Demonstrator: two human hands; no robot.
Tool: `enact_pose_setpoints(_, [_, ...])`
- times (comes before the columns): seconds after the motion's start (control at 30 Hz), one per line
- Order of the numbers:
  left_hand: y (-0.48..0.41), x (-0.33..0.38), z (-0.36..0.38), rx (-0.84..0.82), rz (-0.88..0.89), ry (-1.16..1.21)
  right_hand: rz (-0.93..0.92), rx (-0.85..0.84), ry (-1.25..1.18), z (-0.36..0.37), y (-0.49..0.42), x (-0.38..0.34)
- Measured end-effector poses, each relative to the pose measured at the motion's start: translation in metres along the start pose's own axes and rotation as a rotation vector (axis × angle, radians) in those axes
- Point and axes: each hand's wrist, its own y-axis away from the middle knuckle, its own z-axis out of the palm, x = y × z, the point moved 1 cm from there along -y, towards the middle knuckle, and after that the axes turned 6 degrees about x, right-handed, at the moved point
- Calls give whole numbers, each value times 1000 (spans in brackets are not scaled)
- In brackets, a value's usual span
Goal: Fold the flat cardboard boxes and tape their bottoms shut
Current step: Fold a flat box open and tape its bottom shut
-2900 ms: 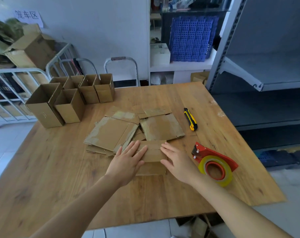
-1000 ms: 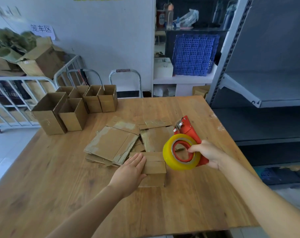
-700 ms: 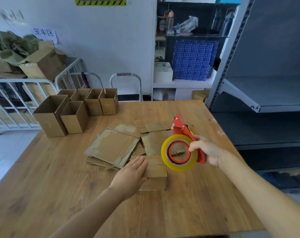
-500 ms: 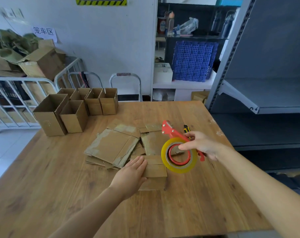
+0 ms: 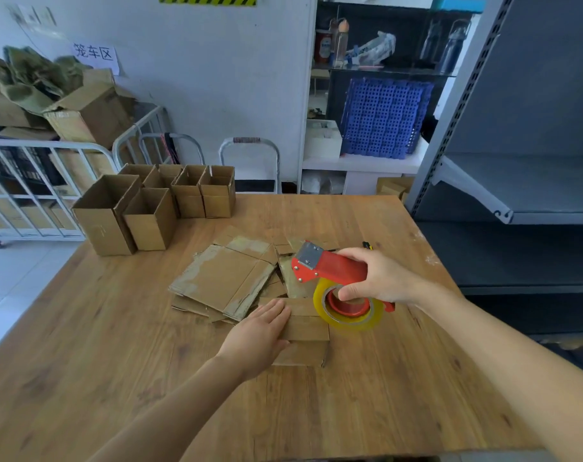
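Left hand (image 5: 256, 335) lies flat with its fingers straight and close together, pressing on the left part of the folded box (image 5: 305, 328). That box rests on the near middle of the table (image 5: 116, 361). Right hand (image 5: 380, 276) is curled round the handle of the red tape dispenser (image 5: 330, 270), its thumb at the red core of the tape roll (image 5: 348, 311). The roll hangs over the box's right end, and whether it touches the cardboard cannot be told. The dispenser's metal blade end points left, over the pile.

At the table's far left corner a cluster of upright boxes (image 5: 150, 218) stands close together, tops open and flaps up. Their insides are in shadow.

Just beyond the folded box lies a loose pile of flat cardboard (image 5: 226, 278), the sheets overlapping and scuffed pale along the edges. A utility knife (image 5: 367, 244) shows only as a dark tip behind the right hand.

The table is of worn wooden planks. Grey metal shelving (image 5: 517, 195) stands to its right. Behind it are a white wall with a paper sign (image 5: 93, 53), a blue crate (image 5: 383, 118) on a white counter, and a white railed cart (image 5: 33, 188). A big carton (image 5: 90, 108) stuffed with green material sits above the cart.
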Motion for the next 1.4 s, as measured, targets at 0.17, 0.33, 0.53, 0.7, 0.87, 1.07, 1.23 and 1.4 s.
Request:
enact_pose_setpoints(0.17, [-1, -3, 0, 2, -26, 129, -76, -47, 172, 2, -2, -17])
enact_pose_setpoints(0.33, [-11, -6, -19, 70, -224, 604, -92, -57, 246, 5, -3, -20])
enact_pose_setpoints(0.53, [-33, -4, -55, 174, -848, 1661, -111, -79, 316, 7, -8, -20])
enact_pose_setpoints(0.7, [-40, -4, -66, -22, -878, 1838, -117, -92, 391, 9, -11, -20])
enact_pose_setpoints(0.87, [-40, -8, -64, -51, -910, 1909, -123, -103, 422, 9, -12, -21])
enact_pose_setpoints(1.07, [-36, -6, -56, -57, -983, 1858, -146, -129, 412, 6, -13, -20])
enact_pose_setpoints(1.23, [-37, -2, -48, 68, -1013, 1661, -202, -167, 461, 9, -15, -20])
enact_pose_setpoints(1.4, [-36, -5, -44, 108, -1030, 1637, -210, -199, 514, 4, -17, -19])
